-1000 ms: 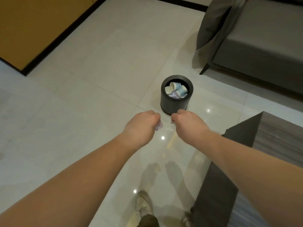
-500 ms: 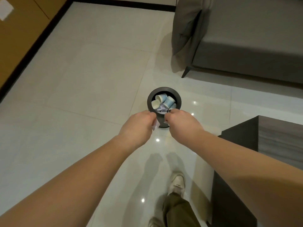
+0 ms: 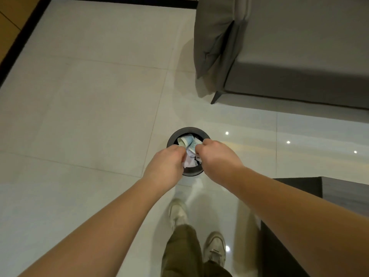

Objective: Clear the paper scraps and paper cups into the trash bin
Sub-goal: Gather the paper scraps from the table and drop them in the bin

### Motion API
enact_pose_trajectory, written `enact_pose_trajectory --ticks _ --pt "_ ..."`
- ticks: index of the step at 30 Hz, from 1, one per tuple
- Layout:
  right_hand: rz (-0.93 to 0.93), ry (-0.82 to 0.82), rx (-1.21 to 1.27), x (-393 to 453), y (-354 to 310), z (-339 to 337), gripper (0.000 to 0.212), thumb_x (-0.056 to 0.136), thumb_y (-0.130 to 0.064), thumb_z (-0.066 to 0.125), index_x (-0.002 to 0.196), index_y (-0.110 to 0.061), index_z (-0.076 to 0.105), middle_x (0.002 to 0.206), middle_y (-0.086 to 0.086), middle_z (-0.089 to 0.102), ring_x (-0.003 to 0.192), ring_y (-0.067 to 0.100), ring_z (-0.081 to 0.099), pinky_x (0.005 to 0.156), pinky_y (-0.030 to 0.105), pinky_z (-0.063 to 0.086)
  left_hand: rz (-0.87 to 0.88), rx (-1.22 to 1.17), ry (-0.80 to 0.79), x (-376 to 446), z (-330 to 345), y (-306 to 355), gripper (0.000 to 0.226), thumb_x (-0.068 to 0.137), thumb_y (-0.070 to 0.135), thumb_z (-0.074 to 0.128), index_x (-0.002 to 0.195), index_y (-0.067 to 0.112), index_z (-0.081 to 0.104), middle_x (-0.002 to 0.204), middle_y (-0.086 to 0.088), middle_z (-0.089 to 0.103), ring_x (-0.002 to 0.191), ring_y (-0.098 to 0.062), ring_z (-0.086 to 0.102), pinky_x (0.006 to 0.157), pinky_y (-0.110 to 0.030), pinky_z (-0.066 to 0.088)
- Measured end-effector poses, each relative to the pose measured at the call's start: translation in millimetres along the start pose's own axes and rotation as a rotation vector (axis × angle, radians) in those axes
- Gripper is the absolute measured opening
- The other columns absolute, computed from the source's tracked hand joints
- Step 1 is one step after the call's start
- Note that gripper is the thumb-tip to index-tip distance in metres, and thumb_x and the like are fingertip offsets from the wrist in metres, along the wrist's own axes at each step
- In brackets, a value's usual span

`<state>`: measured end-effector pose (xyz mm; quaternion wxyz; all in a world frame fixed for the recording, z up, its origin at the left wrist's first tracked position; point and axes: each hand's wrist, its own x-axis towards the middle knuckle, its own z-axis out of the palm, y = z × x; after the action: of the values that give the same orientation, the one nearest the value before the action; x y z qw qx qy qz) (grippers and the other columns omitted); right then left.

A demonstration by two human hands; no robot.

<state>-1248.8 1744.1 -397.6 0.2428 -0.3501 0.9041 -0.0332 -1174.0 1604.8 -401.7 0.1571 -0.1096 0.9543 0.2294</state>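
Observation:
A small round black trash bin stands on the tiled floor, with pale blue paper cups and white paper inside it. Both my hands hover directly over its opening, fingers curled downward. My left hand grips a white paper scrap that pokes out at its fingertips. My right hand has its fingers curled too; a sliver of paper shows at its fingertips, mostly hidden under the hand.
A grey sofa with a cushion stands at the back right. A dark wooden table sits at the right, near my right arm. My feet in pale shoes stand just behind the bin. A black skirting and wooden wall run along the left.
I have stepped closer to the bin. Both hands moved forward from short of the bin to right above its opening, still holding the scraps.

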Motion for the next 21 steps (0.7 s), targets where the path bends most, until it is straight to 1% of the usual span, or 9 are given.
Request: enact_pose_trajectory --ticks 2,5,7,10,14,15,17,19,21 --pt "-0.019 0.015 0.026 16 5 7 0.023 0.084 0.001 0.058 0.105 -0.008 0.057 0.100 0.011 0.053 0.088 0.029 0.052 0.065 0.032 0.034 0.043 -0.027 0.012 16 1 -6 0.015 0.085 0.006 0.047 0.087 0.016 0.058 0.095 0.000 0.060 0.083 -0.023 0.056 0.074 -0.037 0.047" --pt "0.018 -0.023 0.076 42 13 19 0.019 0.089 -0.006 0.056 0.107 -0.011 0.057 0.104 0.009 0.054 0.094 0.027 0.055 0.068 0.030 0.038 0.086 -0.074 0.027 37 7 -16 0.014 0.083 0.004 0.051 0.084 0.015 0.059 0.090 0.000 0.060 0.081 -0.022 0.057 0.072 -0.036 0.048" --pt "0.055 -0.043 0.096 59 18 30 0.021 0.089 -0.009 0.057 0.110 -0.012 0.057 0.105 0.008 0.055 0.094 0.026 0.055 0.068 0.031 0.039 0.048 -0.149 0.012 51 22 -24 0.017 0.080 0.002 0.050 0.081 0.016 0.060 0.089 0.003 0.061 0.081 -0.019 0.059 0.072 -0.033 0.048" --pt "0.094 -0.060 0.152 86 28 50 0.018 0.087 -0.014 0.057 0.105 -0.010 0.058 0.103 0.010 0.054 0.090 0.027 0.053 0.065 0.032 0.037 -0.059 -0.261 -0.002 74 55 -39 0.021 0.080 0.004 0.051 0.077 0.024 0.060 0.086 0.010 0.061 0.080 -0.013 0.059 0.071 -0.026 0.048" --pt "0.124 -0.092 0.163 120 39 84 0.023 0.084 -0.012 0.064 0.106 -0.012 0.058 0.102 0.007 0.053 0.077 0.020 0.043 0.068 0.032 0.046 -0.157 -0.299 -0.033 108 100 -52 0.024 0.085 0.011 0.050 0.073 0.032 0.056 0.081 0.012 0.059 0.074 -0.006 0.057 0.063 -0.015 0.044" --pt "0.132 -0.098 0.156 127 42 92 0.024 0.083 -0.013 0.065 0.106 -0.012 0.058 0.100 0.006 0.052 0.076 0.018 0.041 0.069 0.033 0.048 -0.170 -0.294 -0.038 116 108 -54 0.022 0.086 0.013 0.050 0.073 0.030 0.056 0.081 0.011 0.059 0.072 -0.007 0.057 0.063 -0.017 0.044" --pt "0.143 -0.118 0.154 139 48 107 0.026 0.082 -0.014 0.067 0.106 -0.012 0.058 0.094 0.005 0.047 0.076 0.018 0.040 0.071 0.034 0.051 -0.188 -0.285 -0.058 129 124 -57 0.015 0.086 0.016 0.049 0.076 0.021 0.059 0.081 0.004 0.061 0.070 -0.012 0.059 0.064 -0.028 0.051" --pt "0.142 -0.135 0.158 147 53 120 0.027 0.081 -0.012 0.068 0.106 -0.012 0.058 0.089 0.002 0.040 0.075 0.018 0.039 0.068 0.032 0.047 -0.187 -0.275 -0.065 139 136 -60 0.012 0.085 0.016 0.052 0.079 0.015 0.062 0.082 0.000 0.061 0.069 -0.016 0.061 0.064 -0.035 0.054" --pt "0.134 -0.144 0.170 153 56 130 0.028 0.081 -0.009 0.066 0.108 -0.011 0.058 0.090 0.004 0.043 0.076 0.019 0.042 0.066 0.031 0.042 -0.172 -0.256 -0.055 145 144 -65 0.012 0.086 0.014 0.052 0.083 0.012 0.063 0.086 -0.002 0.061 0.072 -0.020 0.061 0.066 -0.036 0.054"
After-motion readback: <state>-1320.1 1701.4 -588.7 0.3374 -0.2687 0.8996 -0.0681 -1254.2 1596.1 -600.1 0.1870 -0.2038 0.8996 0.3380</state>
